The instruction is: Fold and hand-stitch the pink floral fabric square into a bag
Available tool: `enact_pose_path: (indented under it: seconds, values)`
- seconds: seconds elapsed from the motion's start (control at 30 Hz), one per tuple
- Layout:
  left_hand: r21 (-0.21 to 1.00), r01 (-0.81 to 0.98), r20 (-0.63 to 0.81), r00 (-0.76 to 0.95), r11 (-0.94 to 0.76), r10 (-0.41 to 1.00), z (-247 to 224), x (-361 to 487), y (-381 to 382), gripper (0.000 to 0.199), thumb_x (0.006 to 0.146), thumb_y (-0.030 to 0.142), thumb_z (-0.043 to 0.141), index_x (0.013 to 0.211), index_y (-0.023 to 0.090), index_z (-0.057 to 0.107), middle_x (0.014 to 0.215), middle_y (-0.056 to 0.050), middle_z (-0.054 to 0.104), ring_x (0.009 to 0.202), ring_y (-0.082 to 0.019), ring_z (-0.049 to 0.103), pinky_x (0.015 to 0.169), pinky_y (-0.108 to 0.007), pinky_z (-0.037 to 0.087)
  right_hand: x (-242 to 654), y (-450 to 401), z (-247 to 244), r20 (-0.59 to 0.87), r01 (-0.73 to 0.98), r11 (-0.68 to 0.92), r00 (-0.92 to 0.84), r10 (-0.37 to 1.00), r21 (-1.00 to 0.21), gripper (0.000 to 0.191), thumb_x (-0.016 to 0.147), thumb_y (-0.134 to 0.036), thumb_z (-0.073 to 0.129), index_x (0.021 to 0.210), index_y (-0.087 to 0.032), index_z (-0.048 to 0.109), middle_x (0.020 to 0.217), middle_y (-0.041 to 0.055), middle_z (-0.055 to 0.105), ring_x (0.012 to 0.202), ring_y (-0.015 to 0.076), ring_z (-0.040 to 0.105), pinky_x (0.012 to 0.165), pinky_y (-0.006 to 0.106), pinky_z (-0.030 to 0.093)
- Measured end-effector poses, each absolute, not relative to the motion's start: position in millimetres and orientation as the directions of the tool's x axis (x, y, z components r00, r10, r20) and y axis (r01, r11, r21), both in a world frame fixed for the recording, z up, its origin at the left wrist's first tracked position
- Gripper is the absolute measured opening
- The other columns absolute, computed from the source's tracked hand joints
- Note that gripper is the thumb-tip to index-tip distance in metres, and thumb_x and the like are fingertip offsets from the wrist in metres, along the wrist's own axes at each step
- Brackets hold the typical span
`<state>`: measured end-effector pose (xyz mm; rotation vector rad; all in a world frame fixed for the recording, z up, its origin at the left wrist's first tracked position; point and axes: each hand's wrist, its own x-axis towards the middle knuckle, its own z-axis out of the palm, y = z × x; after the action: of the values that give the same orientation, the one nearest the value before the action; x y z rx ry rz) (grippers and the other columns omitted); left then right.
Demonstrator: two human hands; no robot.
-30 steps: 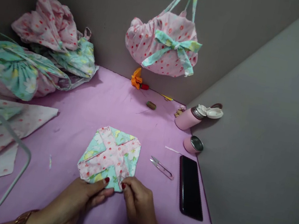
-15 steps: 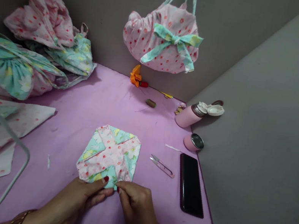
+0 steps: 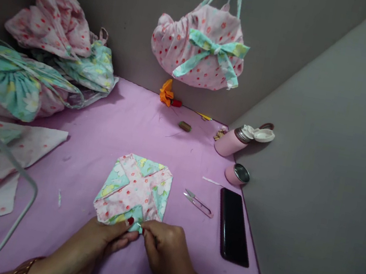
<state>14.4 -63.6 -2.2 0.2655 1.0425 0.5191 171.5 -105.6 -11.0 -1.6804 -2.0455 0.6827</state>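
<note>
A pink and mint floral patchwork fabric piece (image 3: 134, 190) lies on the purple-covered table with its lower edge lifted. My left hand (image 3: 104, 239) pinches that edge, thumb on top and fingers underneath. At the same edge, just to the right, my right hand (image 3: 167, 247) is closed in a pinch on a thin, shiny sliver that looks like a needle (image 3: 139, 226); most of it is hidden by the fingers. Thread snips (image 3: 198, 203) rest to the right of the fabric, apart from both hands.
A black phone (image 3: 235, 226), a pink cup lid (image 3: 237, 174) and an open pink flask (image 3: 230, 141) line the right edge. A thread spool (image 3: 185, 126) lies farther back. Fabric bundles (image 3: 50, 24) and a white cable (image 3: 29, 195) occupy the left; a bow-tied pouch (image 3: 201, 50) hangs behind.
My right hand has shifted very slightly at the fabric's edge, and the shiny sliver shows a little more. My left hand keeps its hold; the rest looks the same.
</note>
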Motion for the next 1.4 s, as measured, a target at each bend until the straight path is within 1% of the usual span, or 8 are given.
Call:
enact_pose_path:
  seconds: [0.1, 0.23, 0.4, 0.57, 0.93, 1.1, 1.23, 1.4]
  values:
    - [0.464, -0.255, -0.750, 0.397, 0.848, 0.529, -3, 14, -64, 0.040, 0.069, 0.022, 0.071, 0.105, 0.011, 0.059, 0.095, -0.011, 0.071, 0.083, -0.021, 0.066, 0.082, -0.030, 0.051, 168, -105, -11, -0.013, 0.806, 0.148, -0.189, 0.982, -0.573, 0.020, 0.079, -0.012, 0.044, 0.068, -0.019, 0.058, 0.061, 0.0005, 0.064, 0.054, 0.0138, 0.059, 0.051, 0.021, 0.037]
    - [0.484, -0.249, -0.739, 0.396, 0.839, 0.544, -5, 12, -65, 0.041, 0.069, 0.023, 0.070, 0.107, 0.012, 0.058, 0.096, -0.011, 0.070, 0.081, -0.020, 0.066, 0.079, -0.029, 0.051, 166, -107, -13, -0.011, 0.773, 0.114, -0.154, 0.988, -0.624, 0.020, 0.081, -0.013, 0.043, 0.073, -0.018, 0.060, 0.066, 0.0018, 0.066, 0.058, 0.0142, 0.060, 0.054, 0.021, 0.039]
    - [0.502, -0.233, -0.736, 0.391, 0.833, 0.553, -5, 13, -66, 0.047, 0.071, 0.025, 0.069, 0.113, 0.011, 0.053, 0.100, -0.014, 0.068, 0.080, -0.020, 0.065, 0.082, -0.033, 0.049, 171, -104, -13, -0.061, 0.596, 0.015, -0.108, 0.992, -0.803, 0.020, 0.080, -0.010, 0.047, 0.080, -0.018, 0.065, 0.068, 0.0004, 0.066, 0.060, 0.0120, 0.060, 0.056, 0.019, 0.041]
    - [0.523, -0.226, -0.710, 0.418, 0.822, 0.567, -5, 14, -65, 0.049, 0.072, 0.026, 0.068, 0.117, 0.012, 0.052, 0.102, -0.014, 0.068, 0.082, -0.021, 0.065, 0.081, -0.033, 0.048, 175, -101, -14, -0.142, 0.423, -0.089, -0.094, 0.985, -0.902, 0.018, 0.078, -0.010, 0.051, 0.078, -0.017, 0.067, 0.067, -0.0002, 0.066, 0.061, 0.0121, 0.058, 0.056, 0.020, 0.043]
    - [0.549, -0.224, -0.694, 0.414, 0.805, 0.589, 1, 16, -65, 0.052, 0.069, 0.024, 0.070, 0.118, 0.016, 0.053, 0.103, -0.012, 0.068, 0.080, -0.020, 0.065, 0.080, -0.033, 0.049, 178, -98, -19, -0.168, 0.167, -0.143, -0.151, 0.974, -0.976, 0.014, 0.081, -0.023, 0.053, 0.078, -0.016, 0.065, 0.072, 0.0008, 0.062, 0.067, 0.0128, 0.057, 0.061, 0.021, 0.043]
    - [0.561, -0.201, -0.709, 0.384, 0.803, 0.591, 2, 15, -64, 0.046, 0.068, 0.023, 0.070, 0.111, 0.013, 0.057, 0.098, -0.012, 0.069, 0.078, -0.019, 0.065, 0.076, -0.029, 0.050, 175, -100, -21, -0.149, 0.318, -0.099, -0.137, 0.979, -0.943, 0.012, 0.083, -0.020, 0.049, 0.077, -0.017, 0.059, 0.067, -0.0017, 0.057, 0.061, 0.0105, 0.051, 0.056, 0.019, 0.038]
    - [0.537, -0.228, -0.718, 0.383, 0.812, 0.582, 1, 15, -64, 0.041, 0.070, 0.021, 0.068, 0.109, 0.013, 0.057, 0.096, -0.011, 0.070, 0.078, -0.018, 0.065, 0.074, -0.027, 0.049, 167, -102, -18, -0.109, 0.508, -0.036, -0.116, 0.987, -0.861, 0.010, 0.084, -0.018, 0.044, 0.077, -0.018, 0.051, 0.063, -0.0027, 0.053, 0.056, 0.0107, 0.049, 0.052, 0.019, 0.035]
    - [0.537, -0.226, -0.709, 0.400, 0.813, 0.580, 3, 15, -64, 0.040, 0.072, 0.021, 0.066, 0.110, 0.014, 0.057, 0.093, -0.009, 0.071, 0.076, -0.017, 0.065, 0.073, -0.026, 0.049, 154, -107, -17, -0.047, 0.693, 0.054, -0.125, 0.991, -0.719, 0.011, 0.084, -0.015, 0.033, 0.088, -0.019, 0.043, 0.063, 0.0002, 0.056, 0.053, 0.0136, 0.054, 0.050, 0.021, 0.035]
